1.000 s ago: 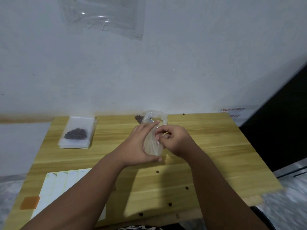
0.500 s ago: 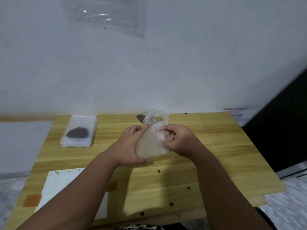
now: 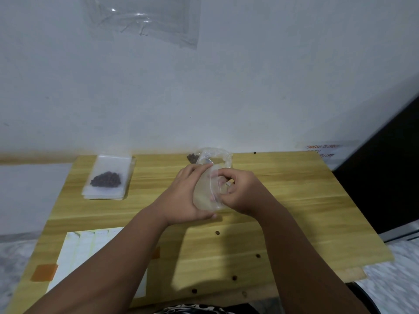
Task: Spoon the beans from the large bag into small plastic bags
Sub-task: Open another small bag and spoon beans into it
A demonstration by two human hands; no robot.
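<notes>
A pale wooden table (image 3: 294, 200) stands against a plain white wall (image 3: 249, 75).

Clear small bag (image 3: 207, 197), empty and upright, is pinched between left hand (image 3: 183, 196) and right hand (image 3: 241, 192) above the surface (image 3: 294, 200). Behind it sits the crumpled large bag (image 3: 216, 156), with dark beans (image 3: 192, 157) at its left. Far left, a filled bag (image 3: 106, 177) lies flat on a stack.
</notes>
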